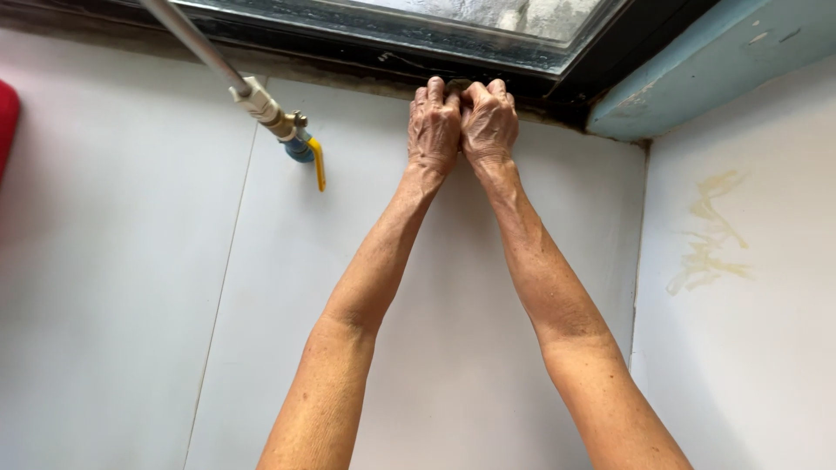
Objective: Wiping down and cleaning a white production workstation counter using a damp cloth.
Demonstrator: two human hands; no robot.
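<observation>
Both my arms reach up a white tiled wall (131,287) to the bottom of a dark window frame (366,48). My left hand (433,126) and my right hand (489,122) are pressed side by side, fingers curled, right below the frame's lower edge. A small grey thing (457,86) shows between the fingertips; what it is cannot be told. The fingers hide most of it.
A metal pipe (187,39) runs down from the upper left to a valve with a yellow lever (319,163). A red object (7,122) sits at the left edge. A blue wall section (697,70) and a stained white side wall (740,287) stand at right.
</observation>
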